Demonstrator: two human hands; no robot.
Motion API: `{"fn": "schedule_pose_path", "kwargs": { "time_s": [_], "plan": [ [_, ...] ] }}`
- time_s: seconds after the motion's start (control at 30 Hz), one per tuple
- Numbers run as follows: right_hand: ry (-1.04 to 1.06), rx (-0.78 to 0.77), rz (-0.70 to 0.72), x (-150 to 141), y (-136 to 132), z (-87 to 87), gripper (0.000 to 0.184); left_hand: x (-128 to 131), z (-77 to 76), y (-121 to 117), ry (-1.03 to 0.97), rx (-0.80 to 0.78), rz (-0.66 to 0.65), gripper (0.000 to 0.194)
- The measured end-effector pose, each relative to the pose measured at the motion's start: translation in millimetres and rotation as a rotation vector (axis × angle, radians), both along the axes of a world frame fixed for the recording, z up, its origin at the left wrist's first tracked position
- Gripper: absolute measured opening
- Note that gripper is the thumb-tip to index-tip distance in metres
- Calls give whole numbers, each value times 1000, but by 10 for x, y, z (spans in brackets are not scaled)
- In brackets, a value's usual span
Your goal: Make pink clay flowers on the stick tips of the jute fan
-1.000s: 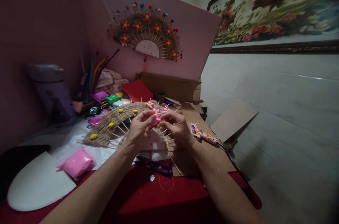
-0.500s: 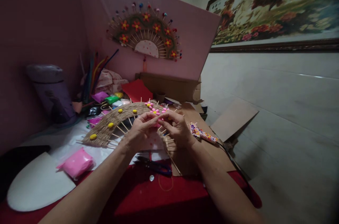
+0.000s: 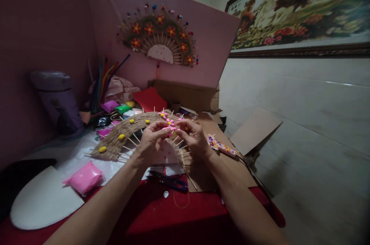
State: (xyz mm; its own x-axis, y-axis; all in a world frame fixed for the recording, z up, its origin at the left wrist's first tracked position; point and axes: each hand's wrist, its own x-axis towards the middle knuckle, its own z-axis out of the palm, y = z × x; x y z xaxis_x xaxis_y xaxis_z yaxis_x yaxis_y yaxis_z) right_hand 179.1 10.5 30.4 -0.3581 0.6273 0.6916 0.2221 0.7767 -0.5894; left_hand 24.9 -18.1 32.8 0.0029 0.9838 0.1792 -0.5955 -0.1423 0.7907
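Note:
Between my two hands, held up over the fan, is a small piece of pink clay (image 3: 169, 129). My left hand (image 3: 152, 138) pinches it from the left, and the fingertips of my right hand (image 3: 195, 139) close on its right end. Below and behind them lies a twine-wrapped fan (image 3: 111, 145) with thin wooden sticks. Yellow clay ovals (image 3: 121, 137) dot its left side, and pink flowers with yellow centres (image 3: 162, 115) sit near its top. My hands hide part of the fan's right side.
Scissors (image 3: 169, 181) lie on the red cloth (image 3: 162, 222) in front. A bag of pink clay (image 3: 85, 177) and a white rounded board (image 3: 43, 200) are at left. On the cardboard (image 3: 231, 168) at right lies a flower-patterned tool (image 3: 221, 146) with a cord. A finished fan (image 3: 160, 38) hangs behind.
My fingertips have parted slightly, so more of the pink clay shows between them. My right hand has shifted a little; the fan and other things stay in place.

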Motion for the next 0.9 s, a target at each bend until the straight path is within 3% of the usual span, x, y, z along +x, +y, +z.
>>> {"fn": "schedule_pose_path", "kwargs": {
  "time_s": [0.2,0.4,0.7,0.9],
  "plan": [
    [-81,130,-37,-5,22,-19,13,41,-4,-25,16,11,-14,30],
    [-169,195,-45,22,2,5,10,24,-76,11,59,-30,-138,27],
    [-195,206,8,38,2,59,9,12,-150,70,104,90,-69,27],
    [-252,268,-29,43,-6,59,8,35,-78,4,95,-46,-104,30]
  ]
}}
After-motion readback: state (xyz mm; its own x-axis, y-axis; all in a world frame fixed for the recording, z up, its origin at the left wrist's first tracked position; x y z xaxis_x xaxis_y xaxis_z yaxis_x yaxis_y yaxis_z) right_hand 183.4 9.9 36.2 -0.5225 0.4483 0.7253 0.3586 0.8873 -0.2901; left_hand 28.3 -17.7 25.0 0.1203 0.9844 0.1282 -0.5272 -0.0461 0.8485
